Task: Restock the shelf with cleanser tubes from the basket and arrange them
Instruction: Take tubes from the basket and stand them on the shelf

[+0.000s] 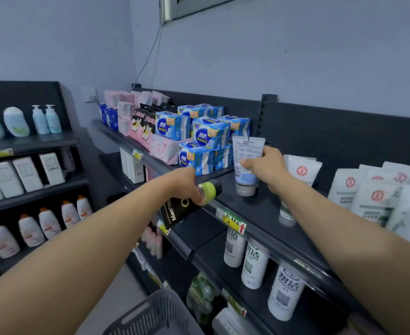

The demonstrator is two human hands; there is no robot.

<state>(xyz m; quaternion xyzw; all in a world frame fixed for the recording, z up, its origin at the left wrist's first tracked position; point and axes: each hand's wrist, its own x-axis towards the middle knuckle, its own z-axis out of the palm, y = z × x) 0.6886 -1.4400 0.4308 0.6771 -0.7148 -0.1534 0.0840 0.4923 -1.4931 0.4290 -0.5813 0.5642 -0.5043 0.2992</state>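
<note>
My right hand (264,166) grips a pale blue cleanser tube (247,153) that stands cap-down on the top shelf (259,209), its printed back facing me. My left hand (187,183) holds a black tube (182,210) marked "Men" by its green cap end, tilted over the shelf's front edge. To the right stand several white cleanser tubes (301,170) with red round logos. The grey basket (155,315) shows at the bottom centre; its inside is out of view.
Blue and pink pad packs (208,134) fill the shelf left of the tubes. White bottles (254,264) stand on the shelf below, behind a yellow price tag (231,222). A second rack (30,180) with bottles and boxes stands at the left.
</note>
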